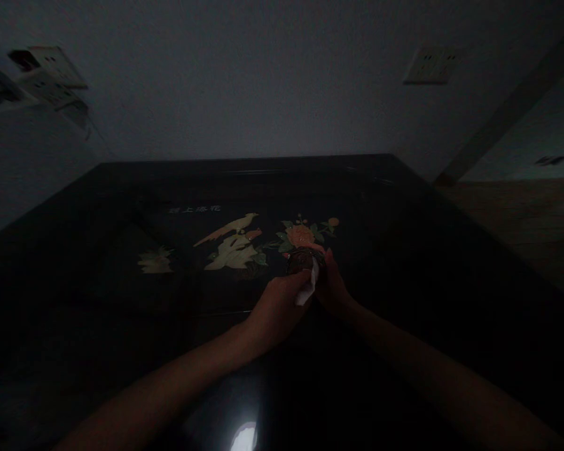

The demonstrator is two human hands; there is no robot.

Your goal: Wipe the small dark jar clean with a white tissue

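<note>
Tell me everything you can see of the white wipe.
The wipe looks white, thin and crumpled; paper or cloth, unclear which. The left hand holds it near the thumb. Its narrow upper part runs along the edge of a dark round object, apparently touching; its wider lower part shows below the thumb.

In dim light, the left hand (277, 305) holds a white tissue (307, 291) against a dark, round object (299, 260), which the right hand (334, 287) grips from the other side. Below lies a glossy black table (404, 263) decorated with a pale bird (237, 223) and orange flowers (301, 235). A bright reflection (244, 436) shines nearer the viewer. Behind, a socket (431, 65) sits on the wall (244, 81).
</note>
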